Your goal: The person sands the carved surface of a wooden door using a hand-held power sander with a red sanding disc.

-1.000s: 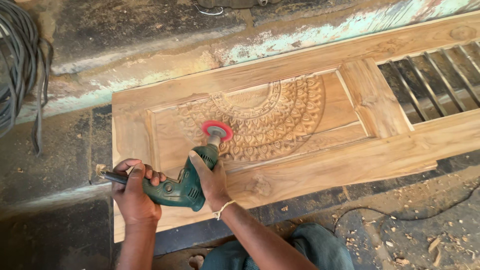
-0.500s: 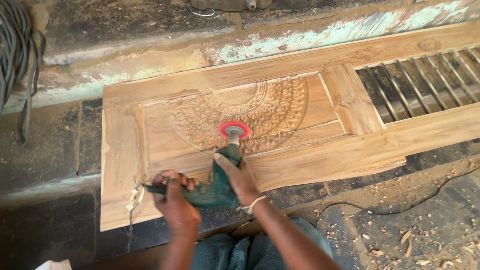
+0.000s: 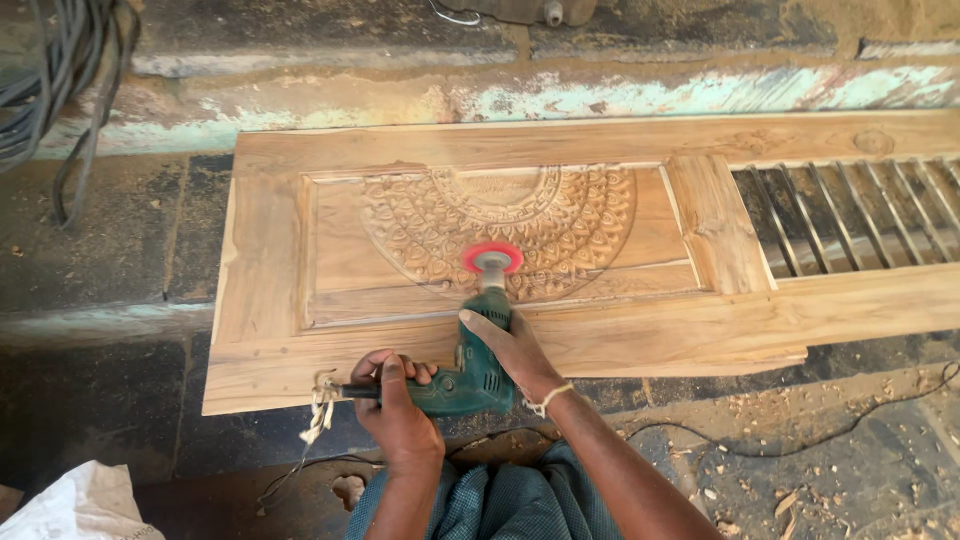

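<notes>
Fingers of the left hand wrap tight around the handle at the back of a green power drill, with the thumb lying on top. The right hand holds the front body of the same drill, its fingers curled over the side and its wrist wearing a pale string band. Both hands grip the drill firmly. The drill points away from the person, and at its tip sits a round red brush wheel. The wheel looks blurred, and it touches the lower edge of a carved half-circle pattern of small leaf shapes. That pattern is cut into a sunken panel of a long wooden door lying flat on the ground. To the right, the door has a row of thin slats with gaps between them. A frayed cord hangs from the back end of the drill. Wood chips lie on the dusty floor near the person's knees, which are covered by green cloth. Dark cables hang at the top left, and a white sack sits at the bottom left.
</notes>
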